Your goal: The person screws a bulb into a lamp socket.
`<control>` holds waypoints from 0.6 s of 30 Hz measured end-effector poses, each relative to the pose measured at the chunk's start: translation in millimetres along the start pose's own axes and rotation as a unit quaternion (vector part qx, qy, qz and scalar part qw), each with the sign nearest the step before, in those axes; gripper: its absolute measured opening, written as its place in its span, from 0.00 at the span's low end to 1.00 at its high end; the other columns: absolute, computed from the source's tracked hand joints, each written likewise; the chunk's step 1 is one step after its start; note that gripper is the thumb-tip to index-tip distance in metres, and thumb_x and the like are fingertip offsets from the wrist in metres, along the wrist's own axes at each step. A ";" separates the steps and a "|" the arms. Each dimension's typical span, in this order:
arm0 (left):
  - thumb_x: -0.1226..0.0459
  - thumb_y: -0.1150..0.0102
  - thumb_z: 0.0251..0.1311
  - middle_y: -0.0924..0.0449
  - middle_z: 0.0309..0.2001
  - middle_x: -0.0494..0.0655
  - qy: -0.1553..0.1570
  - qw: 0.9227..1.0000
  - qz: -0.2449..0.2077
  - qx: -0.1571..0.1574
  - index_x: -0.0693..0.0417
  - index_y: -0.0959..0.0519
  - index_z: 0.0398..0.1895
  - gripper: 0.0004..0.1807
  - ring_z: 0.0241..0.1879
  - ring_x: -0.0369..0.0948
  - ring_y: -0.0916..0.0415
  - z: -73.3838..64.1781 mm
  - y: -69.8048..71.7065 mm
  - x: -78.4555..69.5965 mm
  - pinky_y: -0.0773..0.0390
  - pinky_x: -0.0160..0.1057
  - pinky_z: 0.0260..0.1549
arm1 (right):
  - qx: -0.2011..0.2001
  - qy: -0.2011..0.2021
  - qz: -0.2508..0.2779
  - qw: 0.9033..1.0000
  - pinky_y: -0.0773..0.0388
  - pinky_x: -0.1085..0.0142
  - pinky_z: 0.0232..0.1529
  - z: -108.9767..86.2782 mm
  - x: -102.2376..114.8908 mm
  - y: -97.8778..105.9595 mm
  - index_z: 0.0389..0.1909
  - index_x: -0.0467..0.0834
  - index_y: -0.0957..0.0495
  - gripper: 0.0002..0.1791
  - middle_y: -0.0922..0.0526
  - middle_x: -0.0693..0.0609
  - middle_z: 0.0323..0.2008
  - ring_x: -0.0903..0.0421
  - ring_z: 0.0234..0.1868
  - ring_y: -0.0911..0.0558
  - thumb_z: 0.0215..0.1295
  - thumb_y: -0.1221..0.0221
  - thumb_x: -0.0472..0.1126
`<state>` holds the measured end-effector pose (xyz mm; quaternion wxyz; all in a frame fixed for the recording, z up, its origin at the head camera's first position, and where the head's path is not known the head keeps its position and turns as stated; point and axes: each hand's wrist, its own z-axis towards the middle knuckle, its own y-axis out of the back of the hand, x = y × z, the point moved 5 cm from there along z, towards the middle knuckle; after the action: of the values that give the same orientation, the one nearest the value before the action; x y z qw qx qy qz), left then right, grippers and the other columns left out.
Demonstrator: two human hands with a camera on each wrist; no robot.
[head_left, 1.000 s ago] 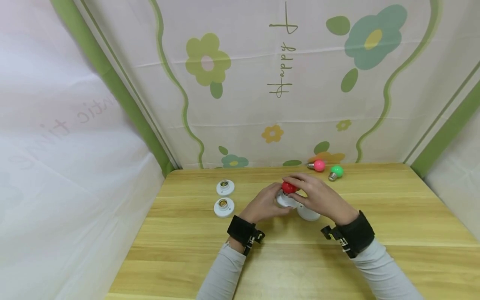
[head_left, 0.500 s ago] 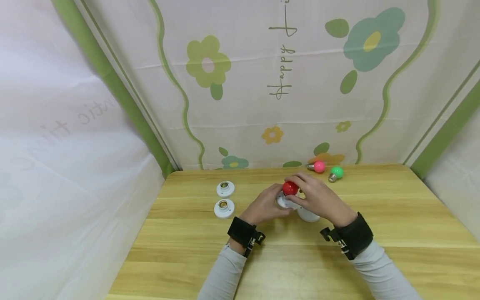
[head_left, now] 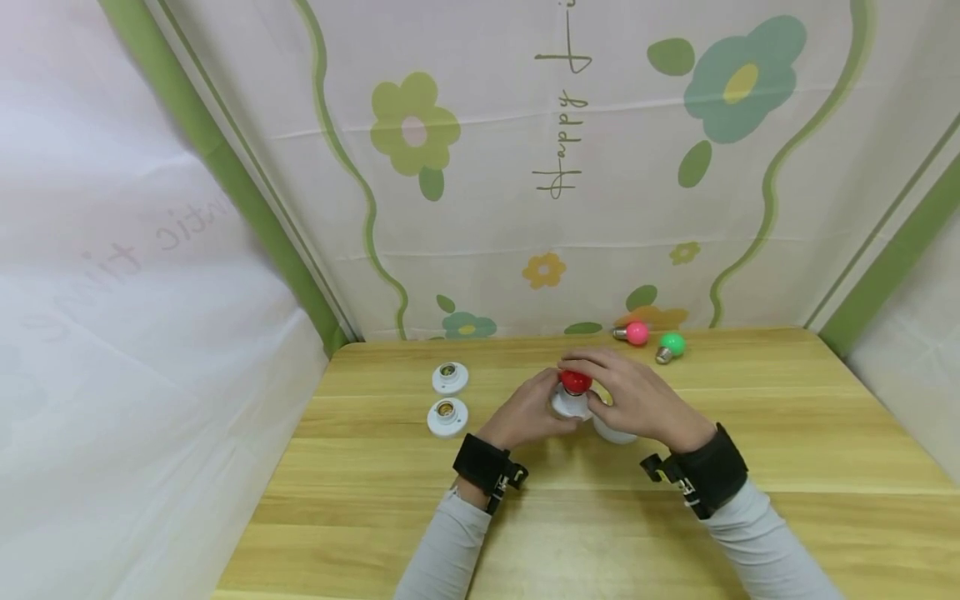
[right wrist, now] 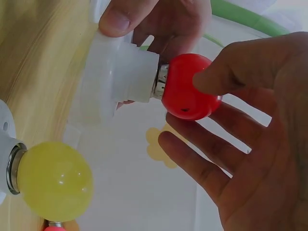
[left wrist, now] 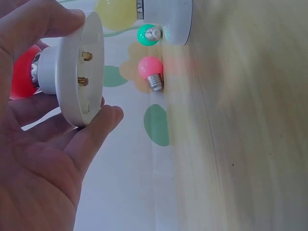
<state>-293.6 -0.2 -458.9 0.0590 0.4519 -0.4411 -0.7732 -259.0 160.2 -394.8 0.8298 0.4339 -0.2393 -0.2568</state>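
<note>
A red light bulb (right wrist: 186, 91) sits with its metal base partly inside a white round lamp holder (right wrist: 122, 74). My left hand (head_left: 529, 410) grips the holder by its rim and keeps it off the table, as the left wrist view shows its underside (left wrist: 91, 72). Around the red bulb, my right hand (head_left: 637, 396) has its thumb and fingers, pinching the globe. Beside them a yellow bulb (right wrist: 55, 180) stands in another white holder (left wrist: 175, 19), which the right hand mostly covers in the head view.
Two white lamp holders, a rear one (head_left: 450, 377) and a nearer one (head_left: 447, 417), stand on the left of the wooden table (head_left: 360, 517). At the back right lie a pink bulb (head_left: 637, 333) and a green bulb (head_left: 672, 343). Behind the table hangs a flowered curtain (head_left: 480, 208).
My right fingers have shifted around the red bulb, with the thumb lower and the fingers further over its top. The left hand stays on the holder in nearly the same place.
</note>
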 end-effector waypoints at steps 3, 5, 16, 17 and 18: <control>0.61 0.25 0.63 0.23 0.69 0.46 -0.001 1.000 0.000 0.001 0.49 0.35 0.80 0.44 0.64 0.39 0.22 -0.3 -0.3 0.3 0.21 0.37 0.65 | 0.004 0.001 0.007 1.000 0.14 0.48 0.58 0.0 0.4 0.4 0.63 0.41 0.17 0.27 0.15 0.46 0.63 0.45 0.63 0.16 0.60 0.32 0.30; 0.61 0.25 0.62 0.23 0.69 0.46 -0.001 1.000 0.001 0.000 0.49 0.35 0.80 0.44 0.64 0.39 0.22 -0.3 -0.7 0.4 0.21 0.36 0.65 | 0.006 0.001 0.008 1.000 0.14 0.49 0.59 -0.3 0.3 0.2 0.62 0.41 0.17 0.27 0.15 0.46 0.62 0.45 0.63 0.16 0.60 0.32 0.29; 0.60 0.24 0.62 0.22 0.67 0.46 -0.003 1.000 0.012 -0.006 0.50 0.31 0.76 0.40 0.63 0.38 0.21 -0.3 -0.6 1.1 0.21 0.36 0.65 | 0.014 -0.021 0.011 1.000 0.13 0.49 0.57 -0.7 -2.8 -0.5 0.65 0.43 0.18 0.26 0.16 0.45 0.63 0.45 0.60 0.14 0.65 0.31 0.34; 0.59 0.24 0.62 0.22 0.67 0.46 -0.003 1.000 0.013 -0.007 0.50 0.31 0.76 0.40 0.63 0.38 0.21 -0.1 -0.5 1.3 0.21 0.36 0.65 | 0.015 -0.022 0.010 1.000 0.13 0.50 0.57 -0.6 -2.9 -0.4 0.65 0.43 0.18 0.26 0.16 0.45 0.63 0.45 0.60 0.14 0.65 0.31 0.34; 0.60 0.24 0.62 0.22 0.67 0.46 -0.004 1.000 0.015 -0.007 0.50 0.31 0.76 0.40 0.63 0.38 0.21 0.2 -0.5 1.7 0.21 0.36 0.65 | 0.015 -0.023 0.009 1.000 0.13 0.50 0.56 -0.6 -3.0 -0.4 0.65 0.43 0.18 0.26 0.16 0.44 0.63 0.45 0.60 0.14 0.65 0.30 0.35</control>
<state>-294.5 -0.5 -460.3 0.0720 0.4420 -0.4423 -0.7771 -261.1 162.3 -396.0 0.8200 0.4377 -0.2659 -0.2556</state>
